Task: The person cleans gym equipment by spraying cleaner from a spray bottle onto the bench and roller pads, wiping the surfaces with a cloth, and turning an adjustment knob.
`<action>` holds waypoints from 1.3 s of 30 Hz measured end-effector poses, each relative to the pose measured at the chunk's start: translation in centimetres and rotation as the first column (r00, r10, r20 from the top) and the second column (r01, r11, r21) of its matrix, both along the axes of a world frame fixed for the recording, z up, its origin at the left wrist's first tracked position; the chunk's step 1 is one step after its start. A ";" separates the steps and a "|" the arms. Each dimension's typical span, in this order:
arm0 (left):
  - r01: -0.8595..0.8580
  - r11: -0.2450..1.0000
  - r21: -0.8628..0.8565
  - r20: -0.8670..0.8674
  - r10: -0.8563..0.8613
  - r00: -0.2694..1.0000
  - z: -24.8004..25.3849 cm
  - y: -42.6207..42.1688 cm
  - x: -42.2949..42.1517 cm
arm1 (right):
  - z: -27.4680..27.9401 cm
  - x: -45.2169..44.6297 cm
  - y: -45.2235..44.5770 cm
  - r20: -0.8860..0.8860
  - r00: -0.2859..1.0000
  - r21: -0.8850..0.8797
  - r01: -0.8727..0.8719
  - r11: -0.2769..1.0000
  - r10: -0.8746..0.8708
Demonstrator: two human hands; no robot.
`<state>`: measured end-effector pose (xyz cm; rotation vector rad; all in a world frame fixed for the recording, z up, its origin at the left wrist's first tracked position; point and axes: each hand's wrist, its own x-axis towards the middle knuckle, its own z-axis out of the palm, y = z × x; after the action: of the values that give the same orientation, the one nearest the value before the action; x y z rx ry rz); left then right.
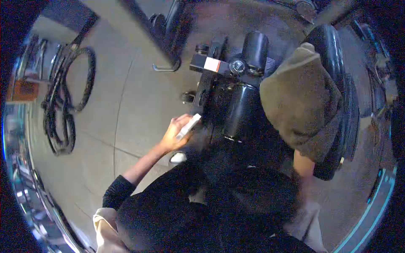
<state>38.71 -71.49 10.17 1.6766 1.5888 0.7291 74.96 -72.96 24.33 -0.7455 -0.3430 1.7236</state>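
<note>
My left hand [176, 134] is wrapped round what looks like a spray bottle [190, 126]. Its long white head shows on top and points up and right, towards a black machine frame [204, 90]; the body below is dark and blurred. A brown-grey cloth [301, 97] hangs over my right hand, whose fingers are hidden beneath it. Only my right wrist [303, 163] shows below the cloth's lower edge. Close in front of me are a black cylindrical pad [239, 111] and another black roller [256, 46], with a round label [237, 66] between them.
Left, a thick black rope [88, 80] lies coiled on the grey floor [101, 122]. A slanted metal post [143, 29] with a hooked foot stands at upper left. A long black pad [333, 55] runs along the right, behind the cloth. A white-and-red label [212, 64] marks the frame.
</note>
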 end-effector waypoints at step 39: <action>0.138 0.989 -0.052 -0.681 -0.137 0.720 8.4 31.0 1.0 | 14.6 -9.1 33.6 0.334 0.573 0.779 0.279 0.561 -0.749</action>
<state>39.76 -40.46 18.57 2.1904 1.8982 -0.0051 65.87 -39.35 38.95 -0.7711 -1.0228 0.5666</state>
